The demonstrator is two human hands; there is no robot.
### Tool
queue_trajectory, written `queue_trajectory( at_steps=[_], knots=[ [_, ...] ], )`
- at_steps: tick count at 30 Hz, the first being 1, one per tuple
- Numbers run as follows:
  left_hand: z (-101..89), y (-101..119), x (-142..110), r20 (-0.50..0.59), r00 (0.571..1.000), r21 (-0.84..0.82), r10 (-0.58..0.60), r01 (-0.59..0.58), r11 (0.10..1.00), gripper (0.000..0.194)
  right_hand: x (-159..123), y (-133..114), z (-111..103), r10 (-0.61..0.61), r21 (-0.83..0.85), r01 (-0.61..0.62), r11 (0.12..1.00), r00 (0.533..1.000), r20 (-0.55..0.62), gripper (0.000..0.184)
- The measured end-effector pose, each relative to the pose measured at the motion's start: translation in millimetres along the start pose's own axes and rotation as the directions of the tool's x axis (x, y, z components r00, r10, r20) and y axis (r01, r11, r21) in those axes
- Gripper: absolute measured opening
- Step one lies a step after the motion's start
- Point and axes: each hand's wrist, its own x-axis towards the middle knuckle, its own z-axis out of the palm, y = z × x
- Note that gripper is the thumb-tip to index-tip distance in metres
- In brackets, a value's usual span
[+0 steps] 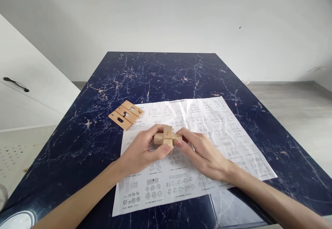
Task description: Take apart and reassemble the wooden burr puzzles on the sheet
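Note:
A pale wooden interlocking puzzle (pixel 168 134) of crossed blocks is held between my hands, above the printed sheet. My left hand (pixel 145 148) grips its left and near side, thumb pressed on the front block. On the right, my right hand (pixel 199 149) pinches the block end that sticks out that way, thumb and forefinger together. Under both hands lies a creased white instruction sheet (pixel 186 187) covered with small puzzle diagrams. Beyond my left hand, a numbered wooden board (pixel 121 112) with shaped cut-outs rests partly on the sheet's far left corner. Fingers hide the puzzle's underside.
The dark blue marbled table (pixel 160 73) reaches toward a white wall (pixel 166 18). A white cabinet (pixel 33 94) with a black handle stands at the left. A round white object (pixel 19 220) shows at the near left corner.

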Motion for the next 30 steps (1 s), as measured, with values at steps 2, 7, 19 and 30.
queue_trajectory(
  at_steps=[2,7,19,30],
  knots=[
    [-0.2,-2,-1,-0.019,0.998,0.034,0.062,-0.061,0.998,0.044,-1,-1,-1,-0.010,0.042,0.010,0.999,1.000,0.003,0.029],
    [-1.2,-6,-1,-0.052,0.978,0.117,0.200,-0.193,0.974,0.049,-3,-4,0,-0.031,0.100,0.031,0.994,1.000,0.000,0.025],
    [-6.6,-2,-1,-0.021,0.983,0.175,0.184,-0.178,0.968,0.048,-1,-1,3,-0.119,0.009,0.119,0.993,0.992,-0.030,0.016],
    [-1.7,6,1,0.037,0.999,0.001,-0.038,0.038,0.999,0.049,0,6,-3,-0.357,-0.342,0.322,0.883,0.933,-0.042,0.016]
  ],
)
